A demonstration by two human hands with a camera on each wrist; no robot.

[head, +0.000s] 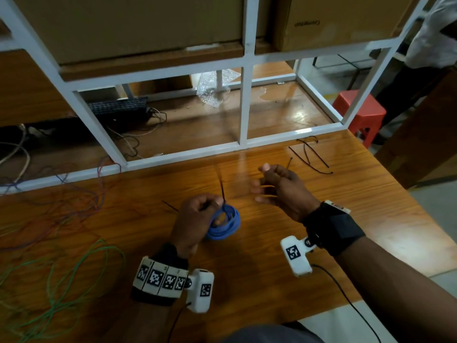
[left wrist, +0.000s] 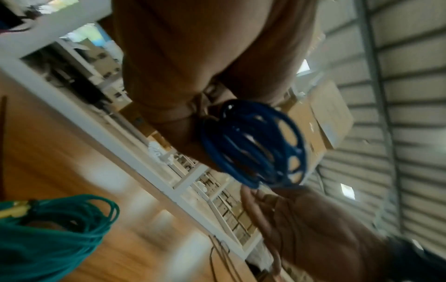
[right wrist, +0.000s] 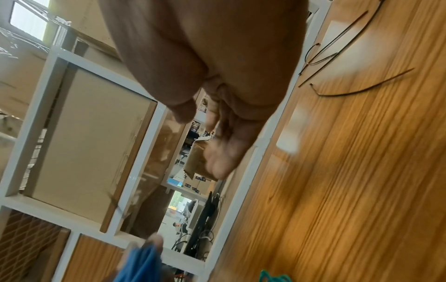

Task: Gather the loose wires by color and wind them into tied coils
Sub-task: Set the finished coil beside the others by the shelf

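While the left hand [head: 197, 216] grips the blue wire coil [head: 223, 222] and pinches a black cable tie [head: 221, 188] above the tabletop's [head: 346, 194] middle, the right hand [head: 279, 186] hovers beside it, fingers loosely spread, holding nothing.

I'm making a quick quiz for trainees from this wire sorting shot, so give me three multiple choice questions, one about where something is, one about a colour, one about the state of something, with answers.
1. Where do the loose black cable ties lie?
A. On the table, beyond the right hand
B. Inside the blue coil
C. On the red stool

2. What colour is the coil that the left hand holds?
A. Green
B. Blue
C. Red

3. What state are the green wires in?
A. Wound and tied
B. Loose and spread on the table
C. Held in the right hand

Answers: 1 A, they lie on the table past the right hand. 2 B, the wound loops are blue. 3 B, the head view shows them sprawled unwound at the person's left.
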